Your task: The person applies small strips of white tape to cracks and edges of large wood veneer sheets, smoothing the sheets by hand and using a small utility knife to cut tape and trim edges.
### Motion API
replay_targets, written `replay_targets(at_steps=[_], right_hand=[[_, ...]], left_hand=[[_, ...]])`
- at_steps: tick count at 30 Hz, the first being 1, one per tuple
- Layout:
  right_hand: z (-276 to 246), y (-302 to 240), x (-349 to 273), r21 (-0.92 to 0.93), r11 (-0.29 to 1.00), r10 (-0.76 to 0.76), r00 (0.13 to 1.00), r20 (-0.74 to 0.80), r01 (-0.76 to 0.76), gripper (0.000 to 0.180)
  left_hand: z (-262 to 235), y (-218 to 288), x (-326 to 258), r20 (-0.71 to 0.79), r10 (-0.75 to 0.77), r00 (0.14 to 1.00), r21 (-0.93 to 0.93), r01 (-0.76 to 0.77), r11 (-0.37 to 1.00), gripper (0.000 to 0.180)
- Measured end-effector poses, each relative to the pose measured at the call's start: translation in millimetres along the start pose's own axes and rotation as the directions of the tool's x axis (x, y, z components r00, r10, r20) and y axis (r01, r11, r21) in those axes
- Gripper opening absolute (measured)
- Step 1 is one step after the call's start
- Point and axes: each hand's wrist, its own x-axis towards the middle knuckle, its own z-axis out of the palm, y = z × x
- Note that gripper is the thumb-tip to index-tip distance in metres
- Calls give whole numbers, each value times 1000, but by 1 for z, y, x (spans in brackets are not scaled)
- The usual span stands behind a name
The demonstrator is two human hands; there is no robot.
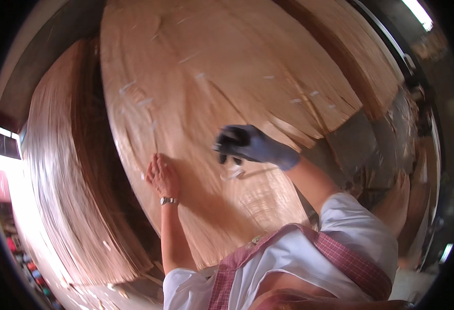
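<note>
A large sheet of thin wood veneer (185, 119) lies in front of me, with creases, splits and several short white tape strips (268, 77) on it. My left hand (161, 178), bare and with a watch on its wrist, rests flat on the veneer's left part, fingers stretched out. A small white bit shows beside its fingers. My right hand (250, 144), in a grey-blue glove with dark fingers, is over the middle of the sheet with its fingers curled. Just below them a whitish strip (233, 170) shows, blurred; whether the fingers grip it I cannot tell.
A tall stack of veneer sheets (67, 175) stands at the left, past a dark gap. Another veneer length (348, 49) lies at the far right. Loose veneer pieces (395, 201) are near my right elbow, beside a grey surface (353, 139). Bright light enters at the left.
</note>
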Motion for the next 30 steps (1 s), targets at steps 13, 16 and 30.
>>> replay_targets(at_steps=[13, 16, 30], right_hand=[[-111, 64, -445, 152, 981, 181, 833, -524, -117, 15], [-103, 123, -456, 192, 973, -19, 874, -485, 127, 19], [-109, 240, -428, -479, 873, -327, 618, -715, -92, 35]], left_hand=[[1, 191, -47, -224, 156, 962, -151, -192, 970, 63], [-11, 341, -95, -205, 385, 900, -137, -416, 899, 64], [-49, 508, -227, -131, 302, 944, -365, -329, 871, 64]])
